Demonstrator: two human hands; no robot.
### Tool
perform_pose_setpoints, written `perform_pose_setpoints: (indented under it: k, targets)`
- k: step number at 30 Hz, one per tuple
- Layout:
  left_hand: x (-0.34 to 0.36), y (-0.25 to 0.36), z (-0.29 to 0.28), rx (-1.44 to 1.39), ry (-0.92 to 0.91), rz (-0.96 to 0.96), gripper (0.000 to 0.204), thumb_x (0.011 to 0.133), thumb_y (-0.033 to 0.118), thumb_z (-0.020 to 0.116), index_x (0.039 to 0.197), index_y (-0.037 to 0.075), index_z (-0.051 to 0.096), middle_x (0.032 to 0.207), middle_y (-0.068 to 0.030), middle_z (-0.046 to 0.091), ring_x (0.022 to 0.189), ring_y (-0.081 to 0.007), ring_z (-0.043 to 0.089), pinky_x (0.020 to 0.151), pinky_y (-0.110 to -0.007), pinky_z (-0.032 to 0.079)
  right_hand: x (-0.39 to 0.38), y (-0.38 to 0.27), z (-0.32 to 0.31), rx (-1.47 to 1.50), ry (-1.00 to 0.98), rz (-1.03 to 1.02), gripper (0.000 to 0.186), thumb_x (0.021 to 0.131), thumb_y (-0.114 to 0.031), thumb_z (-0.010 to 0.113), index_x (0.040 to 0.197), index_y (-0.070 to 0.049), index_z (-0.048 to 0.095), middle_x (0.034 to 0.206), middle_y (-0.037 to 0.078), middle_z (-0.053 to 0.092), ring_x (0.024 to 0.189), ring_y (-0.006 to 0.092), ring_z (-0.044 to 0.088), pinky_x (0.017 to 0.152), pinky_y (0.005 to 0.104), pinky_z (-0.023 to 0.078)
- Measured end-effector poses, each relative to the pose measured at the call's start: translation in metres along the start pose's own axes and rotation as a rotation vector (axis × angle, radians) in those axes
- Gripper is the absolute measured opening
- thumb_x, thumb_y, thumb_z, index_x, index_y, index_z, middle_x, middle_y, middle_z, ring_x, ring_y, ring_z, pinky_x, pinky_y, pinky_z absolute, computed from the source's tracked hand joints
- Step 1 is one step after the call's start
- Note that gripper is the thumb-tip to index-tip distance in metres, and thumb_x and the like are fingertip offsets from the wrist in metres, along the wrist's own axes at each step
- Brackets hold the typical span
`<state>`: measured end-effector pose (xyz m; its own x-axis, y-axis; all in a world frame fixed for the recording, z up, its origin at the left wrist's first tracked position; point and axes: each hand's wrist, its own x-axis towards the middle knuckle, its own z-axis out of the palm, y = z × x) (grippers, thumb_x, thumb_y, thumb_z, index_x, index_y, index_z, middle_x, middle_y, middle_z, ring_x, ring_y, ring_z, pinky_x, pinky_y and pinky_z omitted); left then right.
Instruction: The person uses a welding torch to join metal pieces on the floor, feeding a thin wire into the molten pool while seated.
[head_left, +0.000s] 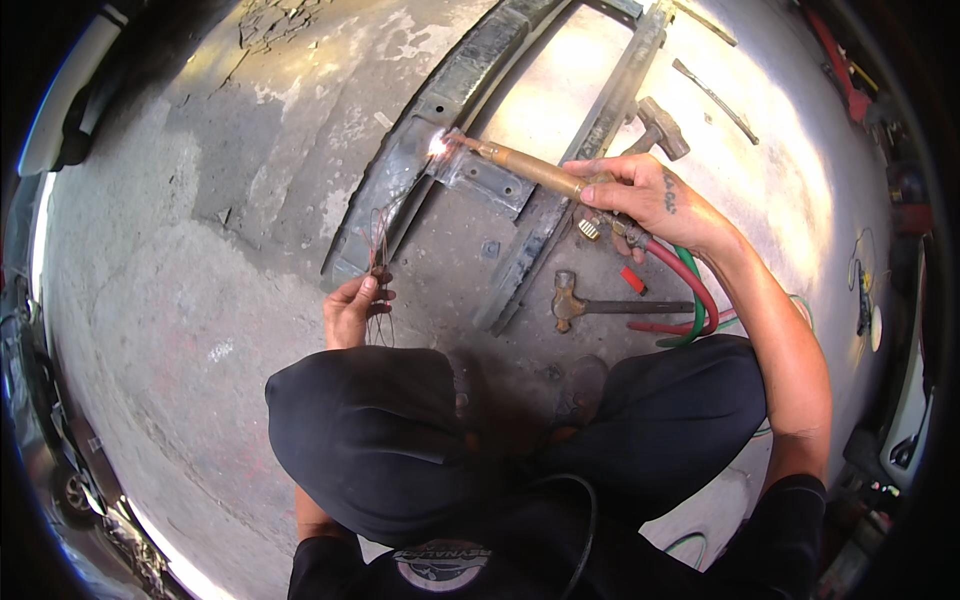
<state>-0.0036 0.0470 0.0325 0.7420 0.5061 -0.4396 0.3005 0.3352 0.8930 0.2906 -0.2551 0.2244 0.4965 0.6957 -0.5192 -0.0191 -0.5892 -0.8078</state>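
My right hand (645,195) is closed round a brass gas torch (535,170), from which a red hose (690,275) and a green hose (697,318) trail. Its tip points left at a bright glowing spot (438,146) on a dark metal beam (405,165), where a flat bracket (485,185) joins the beam. Between the fingers of my left hand (358,303) are thin, looped wires (378,240), held over the near end of the beam. The wires' upper ends stand short of the glowing spot.
A second metal rail (530,250) lies right of the beam. Beside it rest a hammer (570,303), another hammer head (662,130), a red lighter-like object (633,280) and a metal bar (715,100). Green and red hoses curve near my right knee. Parts of vehicles show at the left rim.
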Motion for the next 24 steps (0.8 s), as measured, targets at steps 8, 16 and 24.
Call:
perform_pose_setpoints:
  k: [8,16,24]
  targets:
    - [0.0002,-0.0007,-0.0002,0.002,0.002,-0.002,0.033,0.103,0.024,0.066,0.12,-0.005,0.072,0.109,-0.014,0.075,0.089,-0.0236,0.073,0.075,-0.037,0.059,-0.0002,0.0016,0.0008,0.011,0.009,-0.014,0.058,0.101,-0.03,0.062,0.147,0.003,0.055,0.068,0.005,0.065,0.056,0.0128,0.062,0.051,0.0305,0.051]
    - [-0.0001,-0.0013,-0.001,-0.002,0.007,0.003,0.033,0.104,0.023,0.065,0.119,-0.005,0.072,0.108,-0.014,0.075,0.088,-0.0234,0.073,0.075,-0.036,0.059,-0.0017,-0.004,0.0019,0.012,-0.012,0.003,0.062,0.095,-0.022,0.067,0.148,0.007,0.051,0.069,0.005,0.067,0.055,0.0122,0.061,0.051,0.0303,0.05]
    - [-0.0006,0.0,0.0005,-0.009,0.011,-0.002,0.033,0.104,0.023,0.065,0.121,-0.005,0.071,0.108,-0.0142,0.075,0.088,-0.0236,0.073,0.075,-0.036,0.059,-0.001,-0.003,0.0016,0.034,-0.043,-0.001,0.069,0.088,-0.009,0.07,0.15,0.008,0.047,0.078,0.012,0.071,0.055,0.0129,0.062,0.05,0.0299,0.05]
